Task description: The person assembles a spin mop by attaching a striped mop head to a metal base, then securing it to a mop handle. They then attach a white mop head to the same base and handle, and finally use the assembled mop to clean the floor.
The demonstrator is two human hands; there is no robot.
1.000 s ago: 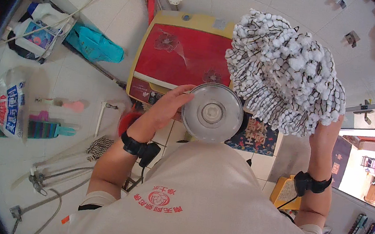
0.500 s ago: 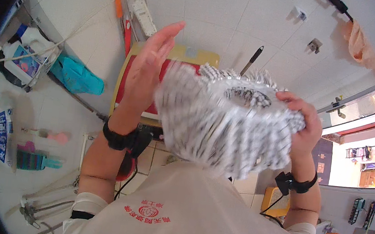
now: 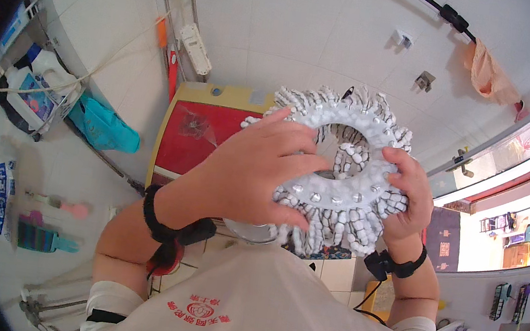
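A: Reading the ring as a clock face, where do the hands sit?

B: The right hand (image 3: 410,197) is clamped on the 3 o'clock edge of a round mop head with a studded white ring and fluffy, black-striped white strands (image 3: 337,194). The left hand (image 3: 258,165) covers it from 10 to 7 o'clock, fingers spread over the ring, thumb down among the strands

A: Is the left one clamped too?

B: I cannot tell; it certainly touches, but its underside is hidden

A: Why hold it that way?

B: Likely because the ring is the firm part and the strands are floppy. Opposite sides would keep it level, with the centre hole uncovered and the studded face towards the wearer

A: And further out?

B: A pale grey round disc (image 3: 249,232) shows at 7 o'clock, mostly hidden below the left hand. At 9 stands a yellow-framed appliance with a red patterned top (image 3: 183,138); beyond it, a turquoise soft bag (image 3: 106,126). A long white power strip (image 3: 195,49) is at 10, and a peach cloth (image 3: 491,75) hangs at 2, probably to stay off the floor
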